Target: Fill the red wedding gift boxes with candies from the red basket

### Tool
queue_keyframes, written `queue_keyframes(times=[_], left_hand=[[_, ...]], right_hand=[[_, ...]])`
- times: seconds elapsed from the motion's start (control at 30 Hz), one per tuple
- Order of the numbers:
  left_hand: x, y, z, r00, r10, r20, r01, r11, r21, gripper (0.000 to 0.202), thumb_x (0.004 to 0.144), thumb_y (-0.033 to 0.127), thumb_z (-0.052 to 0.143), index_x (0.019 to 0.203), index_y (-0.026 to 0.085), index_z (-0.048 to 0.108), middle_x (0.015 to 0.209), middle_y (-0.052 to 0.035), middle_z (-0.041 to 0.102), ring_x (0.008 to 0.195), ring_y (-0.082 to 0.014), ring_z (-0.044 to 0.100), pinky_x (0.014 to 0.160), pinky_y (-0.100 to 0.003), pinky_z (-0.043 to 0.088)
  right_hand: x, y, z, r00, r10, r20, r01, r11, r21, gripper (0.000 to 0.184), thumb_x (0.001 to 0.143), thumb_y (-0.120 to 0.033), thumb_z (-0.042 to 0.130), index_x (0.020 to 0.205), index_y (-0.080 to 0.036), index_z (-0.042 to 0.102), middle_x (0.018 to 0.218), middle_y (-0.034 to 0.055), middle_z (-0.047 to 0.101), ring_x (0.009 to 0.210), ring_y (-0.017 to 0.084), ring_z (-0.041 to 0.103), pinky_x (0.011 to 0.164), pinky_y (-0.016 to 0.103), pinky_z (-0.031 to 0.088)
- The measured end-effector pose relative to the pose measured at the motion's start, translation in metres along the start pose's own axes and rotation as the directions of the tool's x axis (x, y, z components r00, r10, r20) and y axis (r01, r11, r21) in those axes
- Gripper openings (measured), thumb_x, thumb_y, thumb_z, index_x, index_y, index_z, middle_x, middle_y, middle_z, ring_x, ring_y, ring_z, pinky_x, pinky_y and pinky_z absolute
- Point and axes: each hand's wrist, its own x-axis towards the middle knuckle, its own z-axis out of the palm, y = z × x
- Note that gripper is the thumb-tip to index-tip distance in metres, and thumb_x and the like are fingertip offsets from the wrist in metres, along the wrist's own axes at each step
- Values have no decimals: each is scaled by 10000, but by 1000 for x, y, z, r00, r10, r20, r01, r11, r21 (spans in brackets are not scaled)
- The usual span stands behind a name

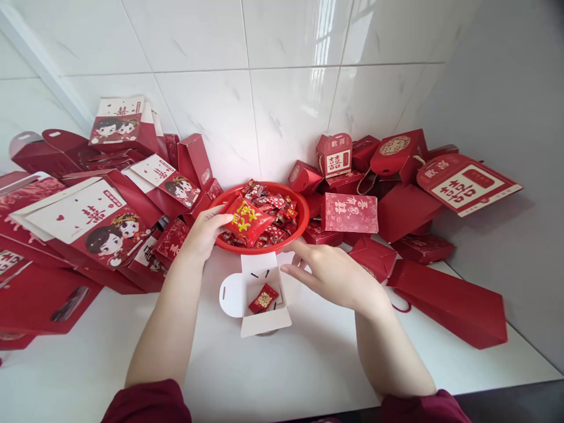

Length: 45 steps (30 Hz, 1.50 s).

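My left hand [205, 232] is closed on the edge of a shiny red snack packet [250, 221] with yellow characters, tilted above a red plastic bowl [304, 226]. Small wrapped sweets [275, 202] fill the bowl. In front of it stands an open white-lined gift box [267, 324] with its flaps spread. Inside the box lies a small red-and-gold wrapped sweet [264, 298]. Beside the box's upper right corner, close to the bowl's front rim, my right hand [326, 270] has thumb and fingers apart and holds nothing visible. Some of its fingertips are hidden.
Red and white gift boxes with cartoon couples [106, 226] pile up at the left. More red boxes [350, 212] are heaped at the right, with a long one [453, 302] near the grey side wall. A white tiled wall [202, 111] rises behind the white table [317, 370].
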Motion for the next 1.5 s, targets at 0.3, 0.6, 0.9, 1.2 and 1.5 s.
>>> queue_keyframes(times=[0.3, 0.6, 0.9, 1.2, 1.5], left_hand=[[-51, 29, 13, 938, 87, 337, -145, 978, 152, 198, 828, 280, 640, 979, 160, 685, 952, -31, 700, 891, -197, 658, 764, -254, 529], [-51, 23, 4, 942, 38, 334, -169, 913, 372, 254, 852, 339, 625, 1075, 218, 645, 1011, -11, 707, 880, -160, 662, 805, -260, 534], [-26, -5, -25, 992, 5, 125, -92, 703, 705, 201, 871, 371, 554, 970, 246, 676, 1028, -4, 720, 915, -200, 669, 816, -313, 502], [-23, -17, -34, 995, -24, 99, -61, 638, 768, 307, 870, 449, 531, 1060, 244, 659, 1162, -32, 656, 904, -200, 670, 812, -319, 507], [71, -62, -14, 966, -250, -63, 168, 425, 889, 351, 803, 387, 675, 1034, 124, 685, 1103, -186, 693, 1074, -328, 639, 931, -379, 472]], right_hand=[[21, -1, 17, 975, -134, -179, 194, 902, 385, 358, 973, -367, 511, 1307, -249, 467, 1080, 24, 683, 865, 158, 647, 765, 270, 482], [27, 8, 21, 955, -32, -296, 116, 956, 271, 256, 959, -311, 530, 1200, -227, 554, 1035, 25, 689, 832, 157, 650, 743, 262, 476], [21, 31, 3, 730, 231, -643, -172, 973, 155, 313, 907, -399, 588, 1183, -251, 580, 875, 9, 685, 518, 114, 565, 579, 267, 480], [48, 65, 27, 983, -40, -177, 49, 998, 47, 299, 944, -218, 485, 1223, -214, 595, 1325, 105, 579, 1223, 262, 545, 1032, 409, 425], [33, 56, 18, 996, 79, 52, -80, 997, 16, 259, 951, -256, 489, 1178, -199, 599, 1063, 107, 696, 966, 260, 663, 799, 351, 485]])
